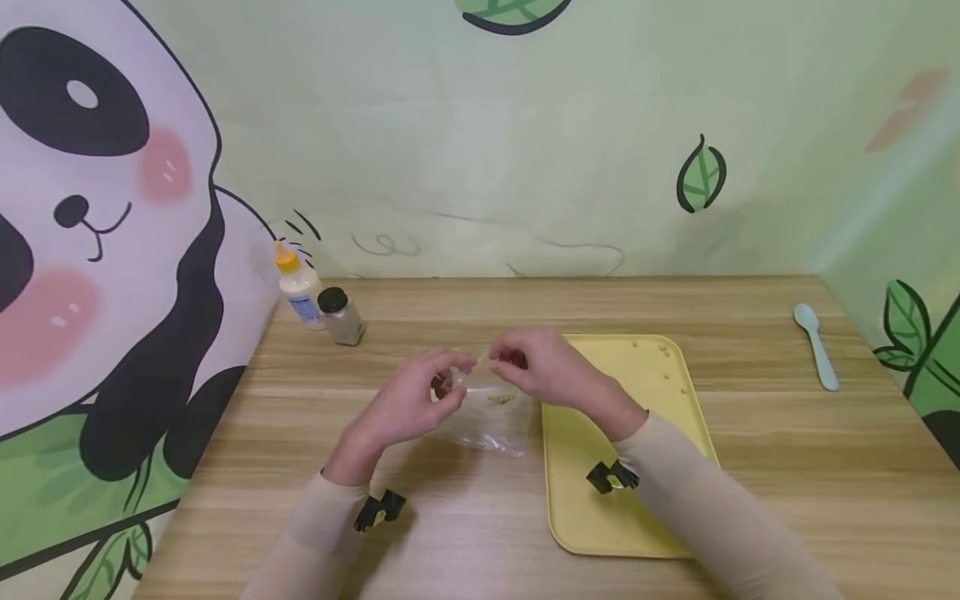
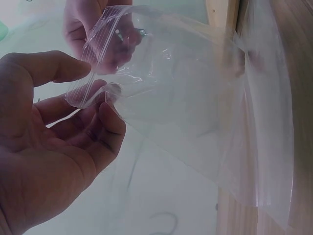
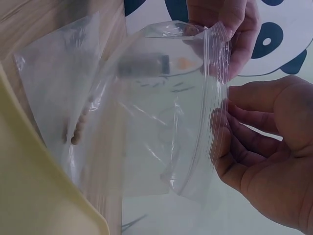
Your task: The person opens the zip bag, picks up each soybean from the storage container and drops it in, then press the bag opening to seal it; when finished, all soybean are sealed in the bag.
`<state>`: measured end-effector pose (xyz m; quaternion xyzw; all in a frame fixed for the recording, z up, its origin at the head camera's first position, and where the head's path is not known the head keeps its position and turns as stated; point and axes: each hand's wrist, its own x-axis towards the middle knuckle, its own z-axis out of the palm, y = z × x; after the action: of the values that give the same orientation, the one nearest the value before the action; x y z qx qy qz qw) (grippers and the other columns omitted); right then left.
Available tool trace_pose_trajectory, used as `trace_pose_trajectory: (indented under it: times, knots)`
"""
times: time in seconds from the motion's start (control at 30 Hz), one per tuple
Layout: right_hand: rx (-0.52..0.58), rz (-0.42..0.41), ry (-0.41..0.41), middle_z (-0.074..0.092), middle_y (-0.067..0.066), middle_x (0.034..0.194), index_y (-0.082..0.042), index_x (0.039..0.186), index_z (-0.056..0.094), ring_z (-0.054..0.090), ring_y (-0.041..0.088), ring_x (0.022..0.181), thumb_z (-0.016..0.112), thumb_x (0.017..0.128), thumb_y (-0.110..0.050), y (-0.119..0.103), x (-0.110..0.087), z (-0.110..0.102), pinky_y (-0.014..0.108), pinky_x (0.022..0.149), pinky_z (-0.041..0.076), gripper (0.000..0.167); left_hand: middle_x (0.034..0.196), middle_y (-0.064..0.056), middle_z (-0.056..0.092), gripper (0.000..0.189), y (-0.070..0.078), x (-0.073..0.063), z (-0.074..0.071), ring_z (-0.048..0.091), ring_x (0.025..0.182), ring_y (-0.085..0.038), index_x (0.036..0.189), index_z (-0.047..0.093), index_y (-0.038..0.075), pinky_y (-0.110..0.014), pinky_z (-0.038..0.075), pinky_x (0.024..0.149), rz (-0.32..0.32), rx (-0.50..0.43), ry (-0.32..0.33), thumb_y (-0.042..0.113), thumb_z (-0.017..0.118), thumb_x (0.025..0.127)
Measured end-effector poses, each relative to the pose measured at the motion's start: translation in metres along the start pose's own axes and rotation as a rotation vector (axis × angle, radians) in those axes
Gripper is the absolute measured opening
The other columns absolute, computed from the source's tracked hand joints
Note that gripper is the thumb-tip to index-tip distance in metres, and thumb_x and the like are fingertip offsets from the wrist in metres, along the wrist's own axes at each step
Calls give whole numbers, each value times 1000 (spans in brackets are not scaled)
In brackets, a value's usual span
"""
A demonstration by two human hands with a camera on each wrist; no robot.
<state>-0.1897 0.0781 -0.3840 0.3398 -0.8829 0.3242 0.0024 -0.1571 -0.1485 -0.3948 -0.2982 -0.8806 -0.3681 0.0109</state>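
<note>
**Plainly, a see-through bag (image 1: 487,425) was held up**

The left hand (image 1: 412,396) and right hand (image 1: 551,367) pinched its ribbed zip top between thumb and fingers. Glossy and creased, it hung beside the yellow tray's (image 1: 600,533) left edge, small tan pieces (image 3: 80,126) lined up inside.

My feed shows walls (image 1: 420,125) with a cartoon panda (image 1: 127,250) and leaves (image 1: 702,177) bordering a wood-grain surface (image 1: 480,533); home or studio, I can't tell.

Passage between tray (image 1: 572,450) and spoon (image 1: 818,348), plastic bag (image 1: 491,422) blocking tray's left side, bottle (image 1: 300,288) and jar (image 1: 343,323) back left
</note>
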Motion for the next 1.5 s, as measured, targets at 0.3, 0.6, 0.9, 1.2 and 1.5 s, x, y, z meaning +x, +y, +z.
trace_pose_trajectory:
  times: [0.3, 0.6, 0.9, 1.2, 1.5]
  knots:
    - [-40, 12, -4, 68, -2, 84, -9, 97, 72, 59, 7, 73, 65, 92, -14, 2, -3, -1, 20, 66, 52, 10, 100, -4, 65, 34, 0, 0, 1, 53, 73, -9, 120, 65, 5, -28, 54, 66, 1, 10, 1, 5, 67, 86]
    - [-32, 39, -9, 68, -2, 85, -9, 100, 71, 59, 7, 73, 64, 92, -14, 5, -7, -3, 21, 66, 52, 12, 98, -3, 65, 34, 1, 0, 2, 53, 72, -9, 119, 65, 5, -27, 54, 66, 2, 7, 2, 5, 67, 86]
    - [-16, 62, 18, 68, -2, 84, -9, 100, 71, 60, 9, 75, 65, 92, -15, 8, -14, -13, 24, 69, 53, 12, 99, -3, 65, 33, 2, 1, 3, 53, 72, -9, 119, 65, 5, -29, 55, 66, -2, 1, -5, 5, 66, 86]
    - [-47, 60, 75, 68, -1, 82, -7, 96, 72, 59, 9, 72, 65, 90, -12, 23, -27, -22, 27, 67, 53, 11, 97, -6, 65, 32, 2, 0, 4, 53, 72, -10, 118, 65, 4, -34, 55, 66, -6, -7, -1, 5, 65, 86]
    - [-67, 110, 86, 67, -1, 80, -6, 95, 71, 58, 10, 71, 65, 90, -11, 47, -41, -29, 28, 66, 51, 9, 98, -6, 65, 34, 2, 0, 4, 54, 73, -10, 119, 65, 4, -25, 53, 66, -8, -13, -1, 4, 66, 86]
